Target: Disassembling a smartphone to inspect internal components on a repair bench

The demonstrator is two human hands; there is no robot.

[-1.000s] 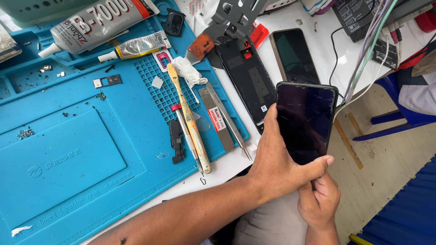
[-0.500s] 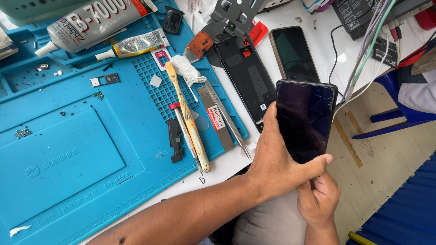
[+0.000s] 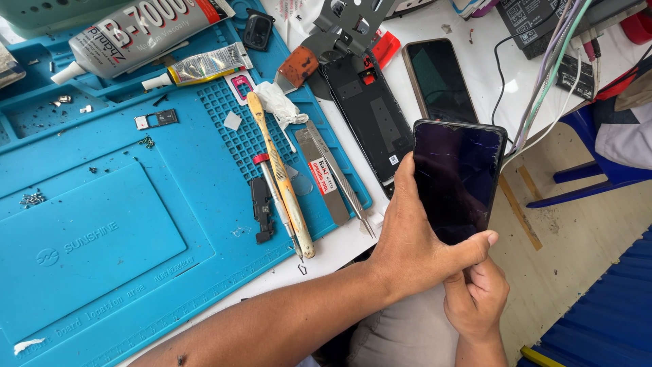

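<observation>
A black phone (image 3: 459, 178) with a dark, scratched screen is held upright off the right edge of the table. My left hand (image 3: 414, 245) grips it from the left side and below, thumb across its lower edge. My right hand (image 3: 477, 299) is curled just under the phone's bottom end, fingers closed against it. On the table behind lie an opened black phone back (image 3: 367, 112) and another dark phone (image 3: 440, 80).
A blue repair mat (image 3: 122, 224) covers the table's left. On it lie a wooden-handled tool (image 3: 282, 180), a red-tipped screwdriver (image 3: 272, 194), tweezers (image 3: 339, 178), glue tubes (image 3: 136, 30) and small screws. Cables (image 3: 543, 88) hang at the right, a blue chair (image 3: 598, 170) beyond.
The phone and both hands have stayed almost still; only the view has shifted slightly.
</observation>
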